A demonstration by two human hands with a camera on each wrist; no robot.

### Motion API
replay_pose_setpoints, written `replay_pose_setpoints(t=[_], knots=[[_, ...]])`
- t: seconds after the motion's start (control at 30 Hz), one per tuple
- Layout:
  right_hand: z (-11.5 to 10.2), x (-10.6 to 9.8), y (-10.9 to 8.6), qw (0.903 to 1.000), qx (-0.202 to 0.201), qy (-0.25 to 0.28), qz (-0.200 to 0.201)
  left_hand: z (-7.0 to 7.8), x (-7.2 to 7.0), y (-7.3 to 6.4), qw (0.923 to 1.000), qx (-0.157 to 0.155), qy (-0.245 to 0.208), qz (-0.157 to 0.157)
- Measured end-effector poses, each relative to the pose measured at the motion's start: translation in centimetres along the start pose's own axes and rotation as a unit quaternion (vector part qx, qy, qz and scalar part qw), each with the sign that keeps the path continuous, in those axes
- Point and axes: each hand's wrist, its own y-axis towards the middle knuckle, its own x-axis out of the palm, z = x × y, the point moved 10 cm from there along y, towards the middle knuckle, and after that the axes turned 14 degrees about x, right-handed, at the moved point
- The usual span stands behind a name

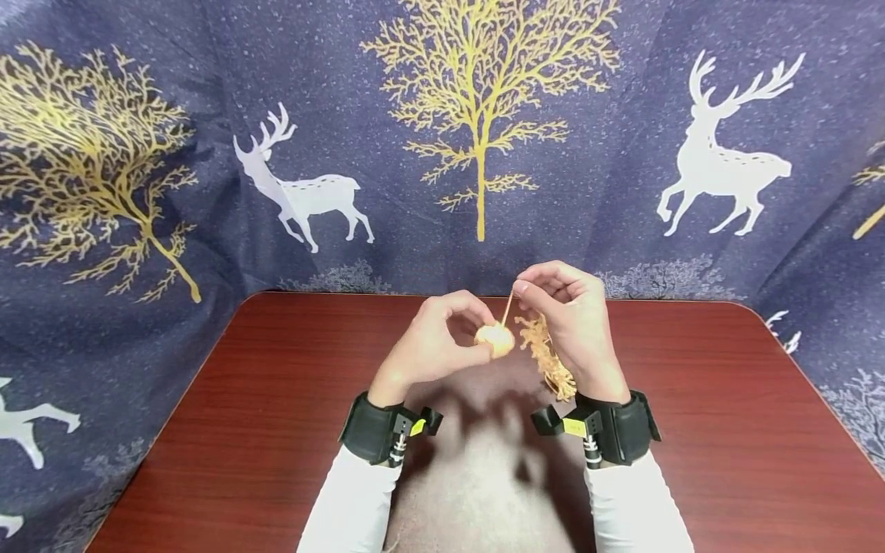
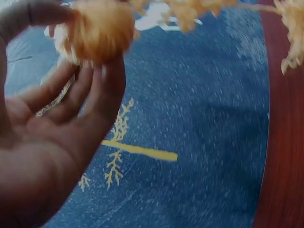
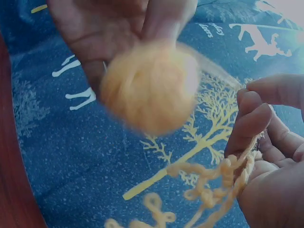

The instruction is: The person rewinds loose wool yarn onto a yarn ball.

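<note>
A pale orange ball of yarn [image 1: 495, 340] is held up over the table between the thumb and fingers of my left hand [image 1: 442, 338]. A short strand of yarn [image 1: 508, 306] runs taut from the ball to my right hand [image 1: 570, 315], which pinches it between thumb and fingertips. Curly loose yarn [image 1: 546, 357] hangs below the right hand; in the right wrist view this looped yarn [image 3: 209, 190] trails from the palm. The ball [image 2: 97, 33] shows wound strands in the left wrist view and looks blurred in the right wrist view.
The red-brown wooden table [image 1: 276, 384] has a greyish mat [image 1: 477, 476] at its middle front. A dark blue cloth [image 1: 429, 192] with white deer and golden trees hangs behind and beside the table. Black camera straps [image 1: 373, 430] wrap both wrists.
</note>
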Motion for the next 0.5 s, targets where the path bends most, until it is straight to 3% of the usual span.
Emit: replay_pose_setpoints(t=[0.07,0.17,0.3,0.4,0.5], knots=[[0.3,-0.1,0.1,1.0000,0.009,0.004,-0.001,0.5,0.5,0.1,0.9968,0.011,-0.077,-0.017],[0.7,0.1,0.3,0.9996,0.023,-0.009,-0.013,1.5,0.6,0.2,0.9799,0.027,-0.198,0.001],[1.4,0.8,0.4,0.9974,0.039,-0.051,-0.034,2.0,-0.6,0.5,0.9555,0.049,-0.279,0.081],[1.6,1.3,0.3,0.9938,0.043,-0.092,-0.045,1.8,-1.7,0.4,0.9395,0.055,-0.300,0.156],[1.5,1.8,0.1,0.9878,0.037,-0.142,-0.052,1.3,-2.5,0.3,0.9187,0.046,-0.326,0.218]])
